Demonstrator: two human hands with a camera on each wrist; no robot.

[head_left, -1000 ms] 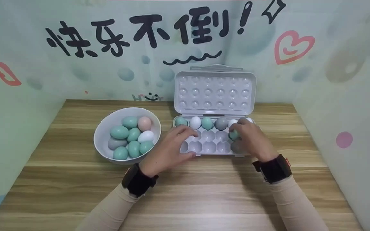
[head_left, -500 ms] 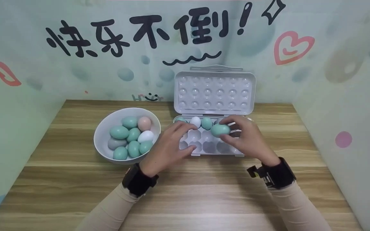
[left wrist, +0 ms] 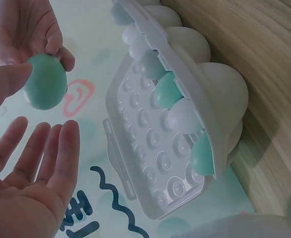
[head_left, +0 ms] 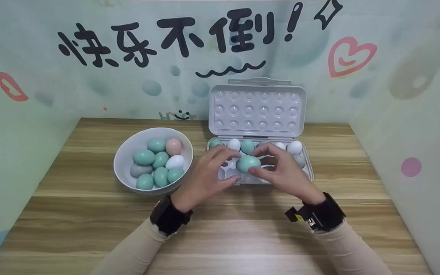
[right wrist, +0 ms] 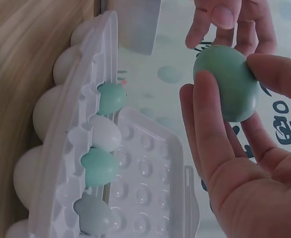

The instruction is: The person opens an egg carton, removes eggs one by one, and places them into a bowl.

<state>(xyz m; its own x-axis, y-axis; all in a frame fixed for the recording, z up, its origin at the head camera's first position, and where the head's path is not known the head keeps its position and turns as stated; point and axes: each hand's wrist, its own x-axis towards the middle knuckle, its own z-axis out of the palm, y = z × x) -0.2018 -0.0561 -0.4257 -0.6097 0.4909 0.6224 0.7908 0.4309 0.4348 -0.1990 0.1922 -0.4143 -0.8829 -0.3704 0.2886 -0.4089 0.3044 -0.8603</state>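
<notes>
My right hand (head_left: 287,173) pinches a teal egg (head_left: 249,164) between thumb and fingers, holding it above the egg carton (head_left: 308,168). My left hand (head_left: 203,177) is beside the egg's left side, fingers spread and thumb apart, gripping nothing. In the left wrist view its thumb overlaps the teal egg (left wrist: 45,87), while its other fingers are clear of it. The carton's lid (head_left: 257,110) stands raised at the back. Teal, white and grey eggs fill its back row, such as a white egg (head_left: 294,147). A grey egg (head_left: 300,160) sits in front at the right. My hands hide many cups.
To the left stands a white bowl (head_left: 120,168) of loose eggs: teal ones, a pink egg (head_left: 173,146), a white egg (head_left: 175,162) and a grey egg (head_left: 141,169). The wooden table (head_left: 220,236) meets a printed backdrop (head_left: 128,88) behind and at both sides.
My right hand has lifted the teal egg from the carton's right part and carried it left toward my left hand. The left hand stays nearly in place. The head view has shifted slightly.
</notes>
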